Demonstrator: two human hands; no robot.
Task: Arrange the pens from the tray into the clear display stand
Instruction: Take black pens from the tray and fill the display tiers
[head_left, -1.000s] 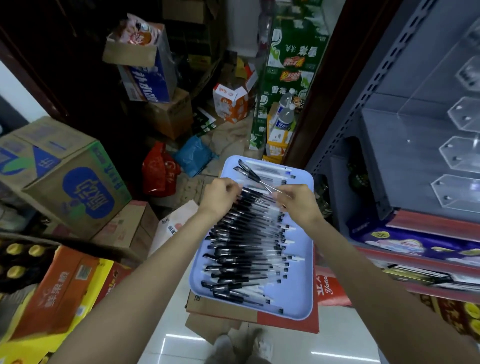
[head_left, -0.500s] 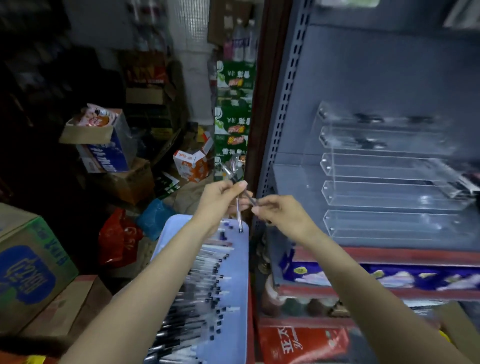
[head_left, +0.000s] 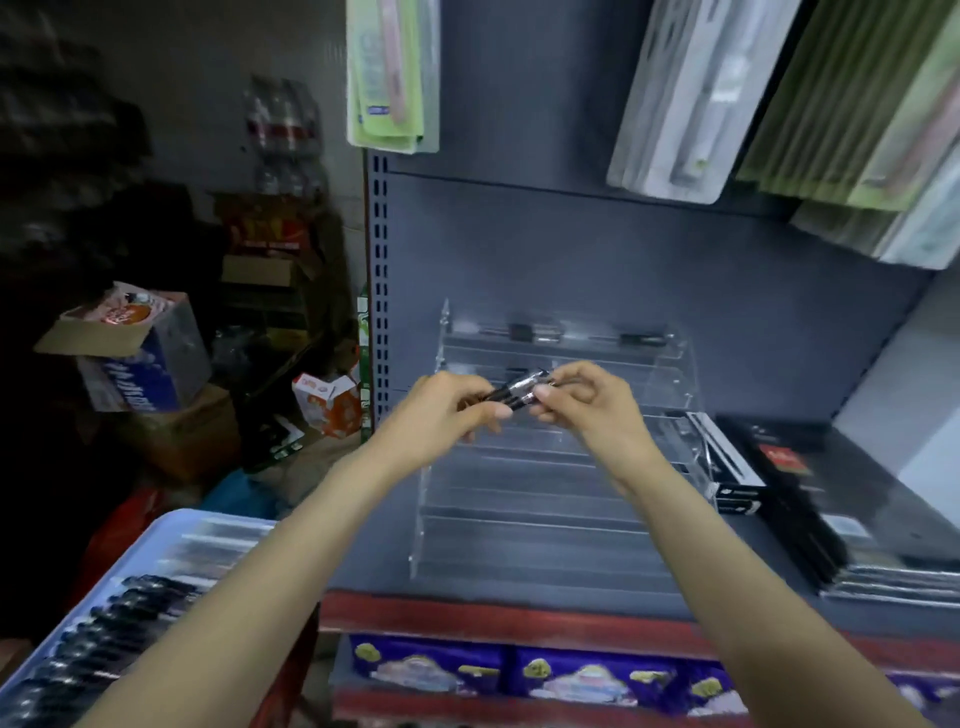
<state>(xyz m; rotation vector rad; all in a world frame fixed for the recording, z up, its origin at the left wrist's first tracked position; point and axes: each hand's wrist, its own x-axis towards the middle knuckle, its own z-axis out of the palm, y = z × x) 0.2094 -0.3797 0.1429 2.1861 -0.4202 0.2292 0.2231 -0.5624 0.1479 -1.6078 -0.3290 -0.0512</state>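
A small bundle of black-and-clear pens (head_left: 519, 391) is held between both hands in front of the clear display stand (head_left: 550, 488). My left hand (head_left: 441, 415) grips the dark ends, and my right hand (head_left: 582, 402) pinches the clear ends. The stepped acrylic stand sits on the grey shelf, and two pens (head_left: 587, 335) lie on its top tier. At the lower left, the light blue tray (head_left: 156, 535) carries several more black pens (head_left: 104, 634). Everything is a little blurred.
Flat black boxes (head_left: 810, 499) lie on the shelf right of the stand. Packaged goods (head_left: 389, 73) hang above it. A red shelf edge (head_left: 519, 618) runs below, with purple packets under it. Cardboard boxes (head_left: 135, 358) are piled at the left.
Both hands rose from the tray with the pens and moved right, up in front of the stand. The view swung from the tray to the shelf.
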